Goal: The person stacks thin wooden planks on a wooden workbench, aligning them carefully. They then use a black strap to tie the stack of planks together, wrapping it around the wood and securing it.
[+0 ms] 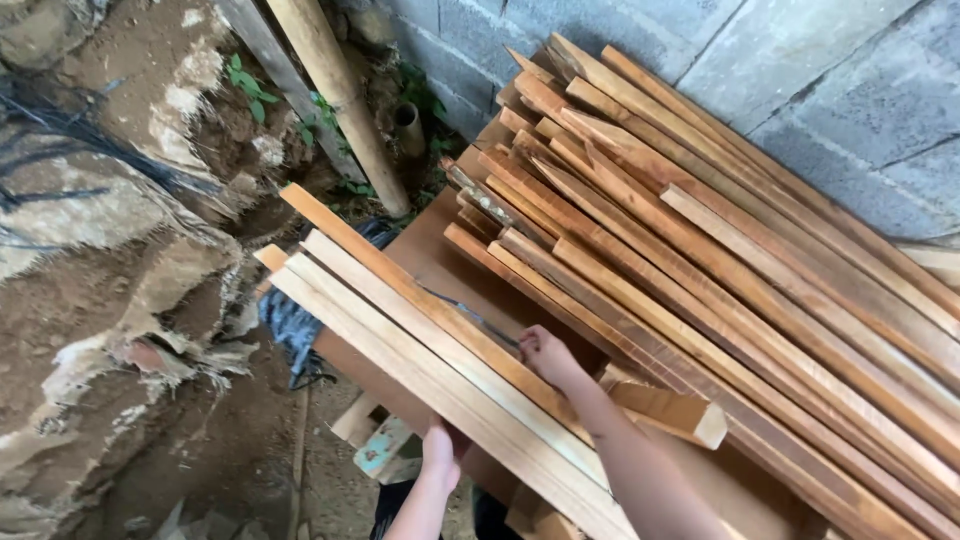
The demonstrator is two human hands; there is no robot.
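Two bare hands on small bundle of pale wooden slats [420, 340] lying across brown board [430, 250]. Left hand [440, 455] curled under near edge of bundle, fingers hidden beneath, grip closed on wood. Right hand [545, 355] fisted on far edge of same slats, knuckles up. Large stack of reddish slats [720, 260] just beside, leaning toward grey block wall [800, 70]. Round pole [340, 90] stands at back.

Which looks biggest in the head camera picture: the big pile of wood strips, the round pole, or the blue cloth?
1. Pile of wood strips, which fills most of the right side.
2. Round pole, long but thin.
3. Blue cloth, partly hidden under the planks, so its full size is unsure.
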